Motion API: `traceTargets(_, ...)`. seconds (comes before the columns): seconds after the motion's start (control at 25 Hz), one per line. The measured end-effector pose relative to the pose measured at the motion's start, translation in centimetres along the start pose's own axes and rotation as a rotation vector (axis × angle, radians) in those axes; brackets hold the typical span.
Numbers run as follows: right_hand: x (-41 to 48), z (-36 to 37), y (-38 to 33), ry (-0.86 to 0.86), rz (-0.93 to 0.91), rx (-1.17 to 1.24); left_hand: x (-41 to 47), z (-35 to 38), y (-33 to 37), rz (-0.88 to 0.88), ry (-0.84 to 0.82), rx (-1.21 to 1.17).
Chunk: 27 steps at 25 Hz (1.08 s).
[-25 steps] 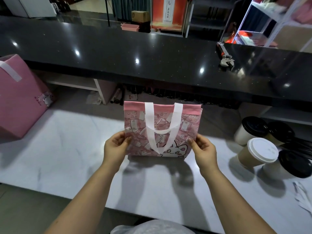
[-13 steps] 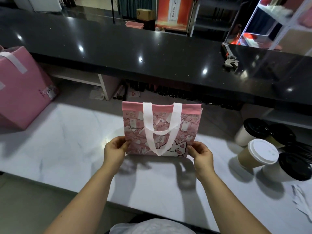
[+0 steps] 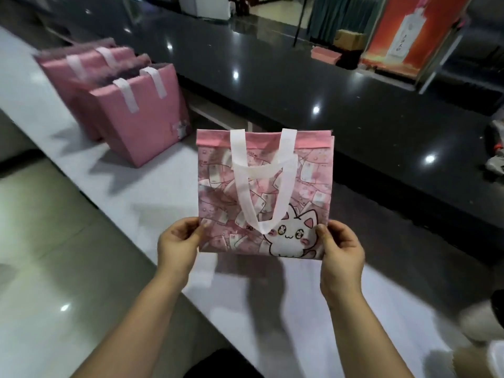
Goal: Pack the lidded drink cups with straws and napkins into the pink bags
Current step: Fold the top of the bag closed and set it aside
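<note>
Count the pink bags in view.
3. A flat cat-print bag is held by its bottom corners in the left hand and right hand. The front plain bag and rear plain bag stand at far left on the white counter; blur may hide another between them.

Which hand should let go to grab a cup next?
Right, probably. The left hand and right hand each pinch a bottom corner of the cat bag, but the blurry cup sits at the right edge, on the right hand's side. The left hand could hold the bag meanwhile.
</note>
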State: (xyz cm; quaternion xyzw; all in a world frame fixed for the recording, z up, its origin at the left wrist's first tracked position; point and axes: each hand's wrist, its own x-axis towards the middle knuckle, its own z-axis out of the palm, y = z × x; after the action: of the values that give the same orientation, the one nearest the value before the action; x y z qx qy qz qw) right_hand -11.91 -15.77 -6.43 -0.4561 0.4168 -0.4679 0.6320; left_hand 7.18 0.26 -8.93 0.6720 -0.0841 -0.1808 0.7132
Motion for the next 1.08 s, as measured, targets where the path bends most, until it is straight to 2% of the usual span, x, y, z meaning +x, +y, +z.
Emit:
traceTargets(0.28, -3.3, 15.8, -0.8, -0.482, 0.134, 0.079, 0.0, -13.3, 7.9, 0.161, 0.416, -0.12)
traceTargets(0.52, -12.2, 29.3, 0.5, -0.8, 0.153, 0.007, -0.1, -27.4, 10.4, 0.158, 0.634, -0.324)
traceTargets(0.64, -17.5, 38.5, 0.0, -0.884, 0.097, 0.058, 2.5, -35.9, 14.3, 0.236, 0.68, -0.382)
traceTargets(0.84, -23.9, 55.7, -2.3, -1.063, -0.002, 0.119, 9.1, -50.0, 24.9, 0.415, 0.71, -0.298)
traceTargets(1.08, -27.5, 72.0, -4.2, -1.078, -0.068, 0.142, 19.7, -60.5, 32.9, 0.428, 0.693, -0.308)
